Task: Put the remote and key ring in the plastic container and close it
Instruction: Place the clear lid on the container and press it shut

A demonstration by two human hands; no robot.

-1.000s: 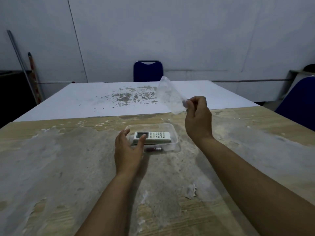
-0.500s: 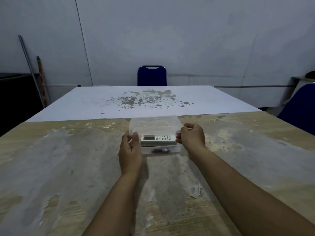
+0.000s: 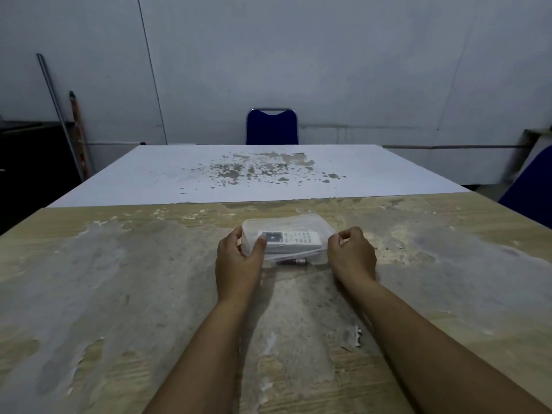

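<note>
Both hands, left hand (image 3: 239, 258) and right hand (image 3: 352, 255), grip the lidded plastic container (image 3: 286, 225) on the worn desk (image 3: 119, 279); a blue chair (image 3: 271, 127) stands by the grey wall.

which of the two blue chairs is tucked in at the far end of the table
The blue chair against the back wall, straight ahead, its backrest showing whole behind the white tabletop. The other blue chair is cut off at the right edge, beside the table.

You're in a bare meeting-type room: worn wooden table (image 3: 119, 294), blue chair (image 3: 271, 127) opposite, blank grey wall (image 3: 328, 55).
</note>
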